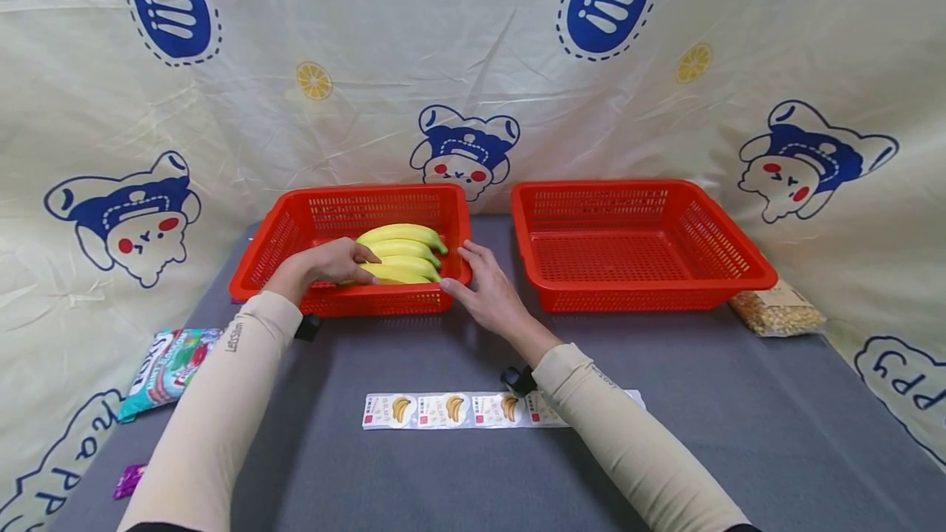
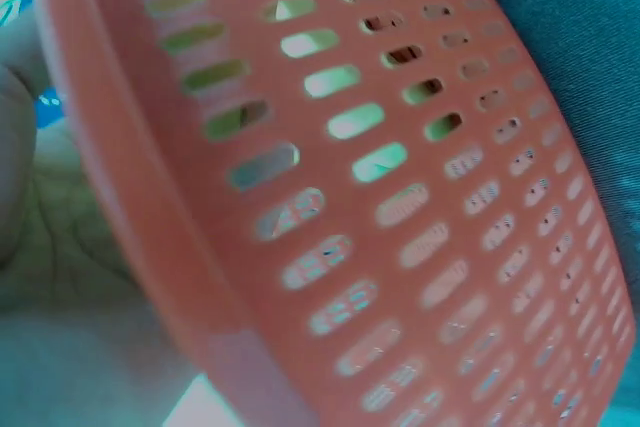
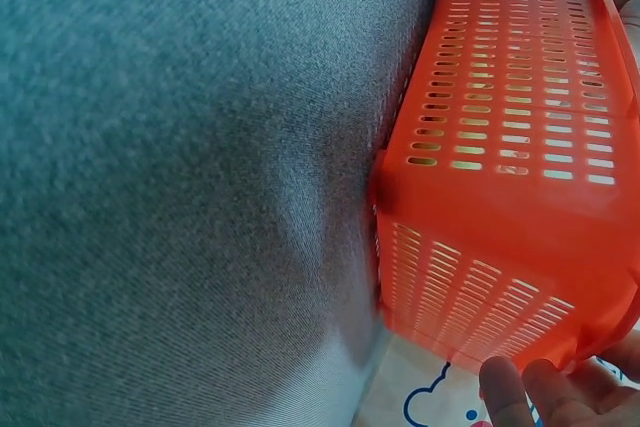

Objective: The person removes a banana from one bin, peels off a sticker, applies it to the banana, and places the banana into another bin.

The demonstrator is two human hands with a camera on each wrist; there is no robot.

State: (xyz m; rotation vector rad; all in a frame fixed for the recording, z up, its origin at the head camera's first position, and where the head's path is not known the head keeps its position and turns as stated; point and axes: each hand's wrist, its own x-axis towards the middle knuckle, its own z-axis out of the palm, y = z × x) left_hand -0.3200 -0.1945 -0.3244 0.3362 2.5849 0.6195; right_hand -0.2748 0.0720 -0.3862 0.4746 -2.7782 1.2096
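Observation:
A bunch of yellow bananas [image 1: 402, 251] lies in the left red plastic basket [image 1: 269, 240]. My left hand [image 1: 332, 261] reaches over the basket's front rim and holds the bananas at their left end, thumb and forefinger around one of them. In the left wrist view the basket wall hides the fingertips, and part of the palm [image 2: 60, 237] shows behind the rim. At the basket's front right corner is my right hand [image 1: 491, 290], fingers extended along the right rim and thumb by the front edge. Its fingers [image 3: 560, 392] appear beside the basket end in the right wrist view.
A second red basket [image 1: 650, 298] stands to the right, a bag of yellow kernels [image 1: 779, 310] beside it. In front lies a strip of banana-picture labels [image 1: 443, 410], partly under the right forearm. A turquoise packet [image 1: 166, 368] and a purple wrapper [image 1: 130, 480] lie left.

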